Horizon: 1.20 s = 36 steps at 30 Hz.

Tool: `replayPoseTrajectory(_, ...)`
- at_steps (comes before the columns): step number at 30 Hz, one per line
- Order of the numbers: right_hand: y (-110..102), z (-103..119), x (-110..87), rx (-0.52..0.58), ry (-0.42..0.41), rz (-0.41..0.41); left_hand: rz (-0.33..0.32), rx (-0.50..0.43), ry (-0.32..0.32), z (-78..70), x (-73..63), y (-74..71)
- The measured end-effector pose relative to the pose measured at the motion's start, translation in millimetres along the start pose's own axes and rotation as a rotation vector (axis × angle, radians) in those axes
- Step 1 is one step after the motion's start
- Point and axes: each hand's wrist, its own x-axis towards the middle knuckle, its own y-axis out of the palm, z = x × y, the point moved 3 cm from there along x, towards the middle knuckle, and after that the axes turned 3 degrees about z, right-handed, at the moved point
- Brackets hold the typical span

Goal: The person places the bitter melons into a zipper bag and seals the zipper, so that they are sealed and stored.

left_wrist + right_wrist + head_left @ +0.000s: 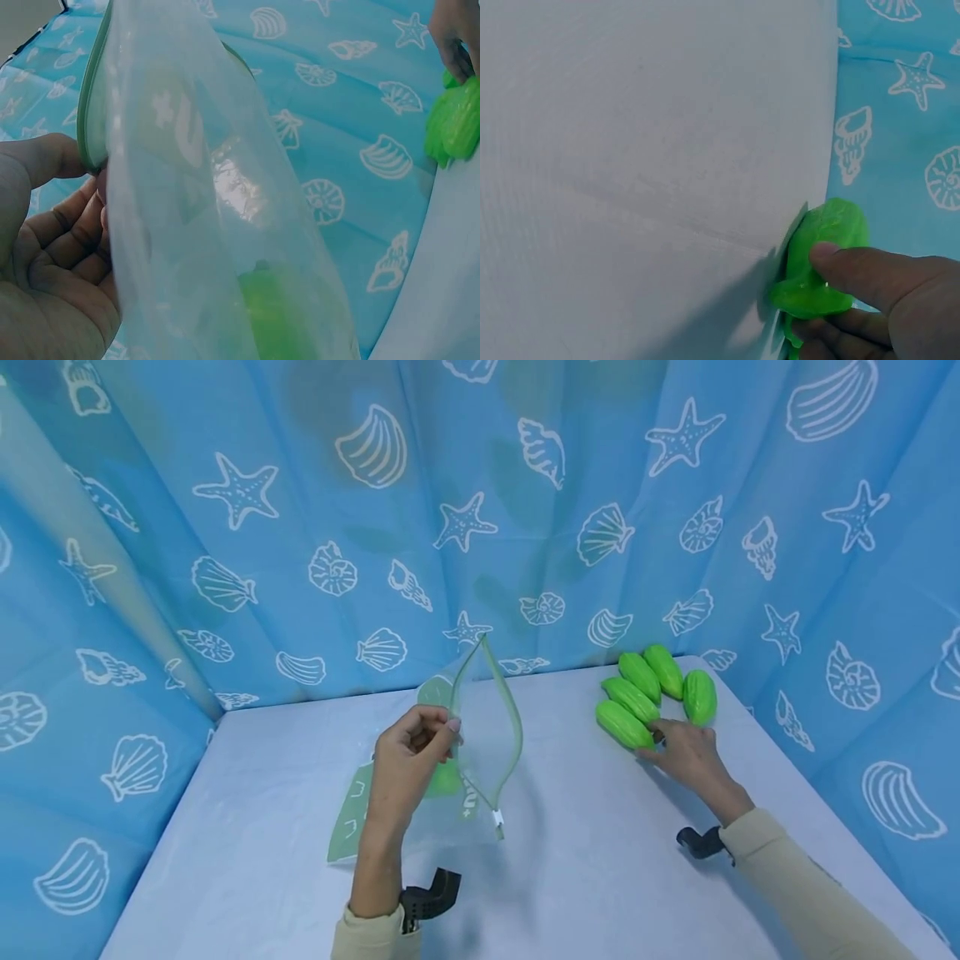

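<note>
My left hand [408, 756] pinches the rim of a clear zip bag [487, 727] between thumb and fingers. The bag stands upright with its green-edged mouth spread apart. Through its cloudy side in the left wrist view shows a bright green shape [274, 311], blurred by the plastic. At the right, my right hand [690, 756] grips the end of a plump green cucumber [624, 725], the nearest of a small group. Its thumb [847, 259] lies on the cucumber in the right wrist view, with the other fingers partly hidden below.
Several more green cucumbers [663, 670] lie together at the table's back right, one [700, 697] just beyond my right hand. Green printed plastic [352, 814] lies behind my left wrist. A blue shell-patterned curtain [465, 568] borders the white table [247, 827] at the back and sides.
</note>
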Motion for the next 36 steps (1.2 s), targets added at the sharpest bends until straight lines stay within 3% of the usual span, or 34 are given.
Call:
replayPoseTrajectory(7, -3, 0, -3.2, 0.026, 0.009, -0.005, -0.002, 0.013, -0.007, 1.1, 0.0, 1.3)
replayPoseTrajectory(16, -26, 13, -17.0, 0.025, -0.077, -0.089, 0.016, 0.013, 0.027, -0.1, 0.4, 1.9)
replayPoseTrajectory(24, -42, 27, -25.5, 0.034, -0.173, -0.186, 0.007, 0.007, 0.006, 2.5, 0.6, 3.1)
replayPoseTrajectory(36, -62, 53, -38.7, 0.087, -0.212, -0.188, 0.02, 0.007, 0.026, 5.4, 1.9, 4.9)
